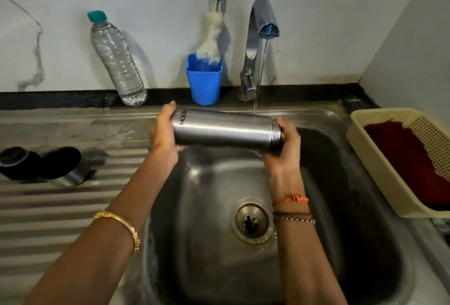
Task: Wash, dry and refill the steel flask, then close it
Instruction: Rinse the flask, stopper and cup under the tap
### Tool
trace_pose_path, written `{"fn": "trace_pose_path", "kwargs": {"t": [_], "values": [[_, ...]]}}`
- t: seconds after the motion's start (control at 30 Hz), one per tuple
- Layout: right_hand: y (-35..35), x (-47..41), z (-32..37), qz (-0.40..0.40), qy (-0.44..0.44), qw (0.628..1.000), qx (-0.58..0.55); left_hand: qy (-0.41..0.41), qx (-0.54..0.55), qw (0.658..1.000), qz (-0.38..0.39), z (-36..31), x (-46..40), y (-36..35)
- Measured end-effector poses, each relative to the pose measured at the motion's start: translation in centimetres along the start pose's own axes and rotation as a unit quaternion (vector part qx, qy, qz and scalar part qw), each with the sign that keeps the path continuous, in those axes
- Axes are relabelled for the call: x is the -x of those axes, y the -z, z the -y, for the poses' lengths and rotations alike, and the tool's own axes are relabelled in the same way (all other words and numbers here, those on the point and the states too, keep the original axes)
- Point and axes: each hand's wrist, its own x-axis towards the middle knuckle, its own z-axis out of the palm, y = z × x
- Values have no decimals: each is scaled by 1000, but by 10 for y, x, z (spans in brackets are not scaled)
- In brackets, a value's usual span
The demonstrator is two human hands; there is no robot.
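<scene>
Cylindrical brushed-steel flask (225, 128) held level over the stainless steel sink basin (219, 243), under the thin stream from the chrome tap (261, 36). Left hand (164, 131) curled round the base end; right hand (283, 145) wrapped round the open threaded neck.

Judged risks: wet steel slipping from either grip and dropping into the basin; splash thrown onto the ribbed steel bench (60, 207); rinse water not draining while held level.

Counts: 1 flask; 2 hands; 1 tap; 1 clear plastic water bottle with teal cap (117, 61); 1 blue plastic cup (204, 80) holding 1 white bottle brush with blue handle (211, 39); 2 dark round lid parts (41, 164) on the bench; 1 cream plastic basket (370, 148) holding 1 dark red cloth (404, 156).
</scene>
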Motion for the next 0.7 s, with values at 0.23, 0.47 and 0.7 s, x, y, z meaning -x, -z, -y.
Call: {"fn": "trace_pose_path", "kwargs": {"t": [0.23,0.47,0.7], "values": [[-99,-18,45,278,96,939,177,225,35,973,45,8,8,22],[-120,-14,44,11,93,944,316,200,55,973,104,49,24,18],[-130,13,28,134,118,916,359,236,101,958,127,75,45,4]]}}
